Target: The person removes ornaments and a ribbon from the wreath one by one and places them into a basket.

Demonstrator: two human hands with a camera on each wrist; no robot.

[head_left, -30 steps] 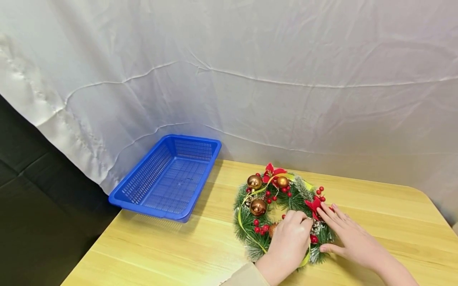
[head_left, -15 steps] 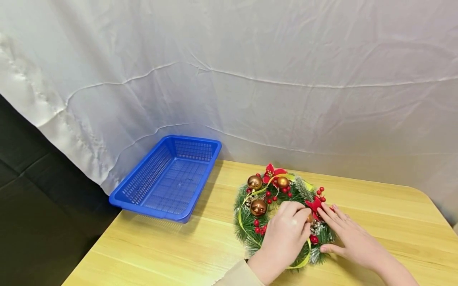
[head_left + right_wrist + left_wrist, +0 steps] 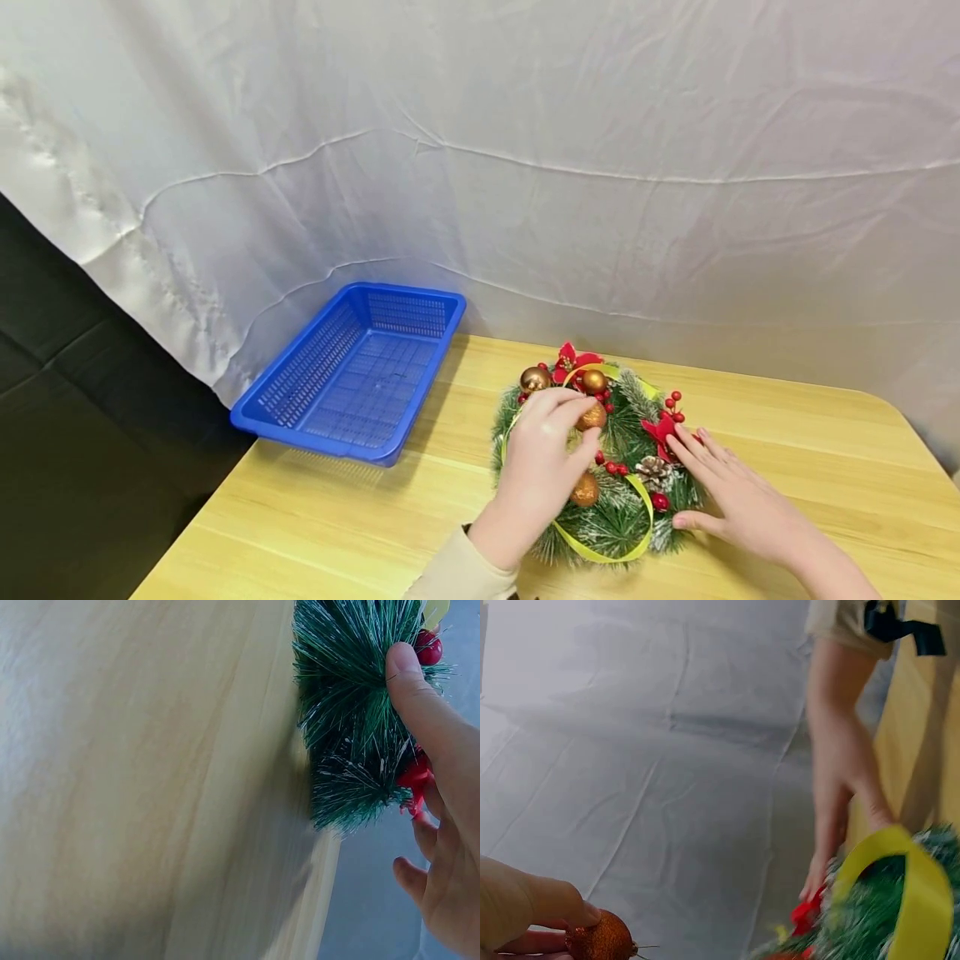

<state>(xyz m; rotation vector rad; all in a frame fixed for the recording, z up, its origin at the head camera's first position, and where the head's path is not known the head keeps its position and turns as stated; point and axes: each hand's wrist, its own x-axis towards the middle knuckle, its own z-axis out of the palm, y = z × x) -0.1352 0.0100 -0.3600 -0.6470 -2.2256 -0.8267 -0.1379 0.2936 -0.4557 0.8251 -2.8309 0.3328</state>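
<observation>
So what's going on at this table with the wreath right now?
A person is working on a Christmas wreath that lies flat on a wooden table. The left hand pinches a small glittery orange ball between thumb and fingers over the wreath's upper part. The right hand rests with straight fingers on the wreath's right edge, by a red flower. A blue basket sits at the table's far left corner, with nothing visible inside it.

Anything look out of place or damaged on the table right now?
One thing: the blue basket hangs partly past the table's far left edge. On the wreath, the yellow ribbon loops loose past its near rim. The left hand pinches a glittery orange ball; the right hand steadies the wreath.
</observation>
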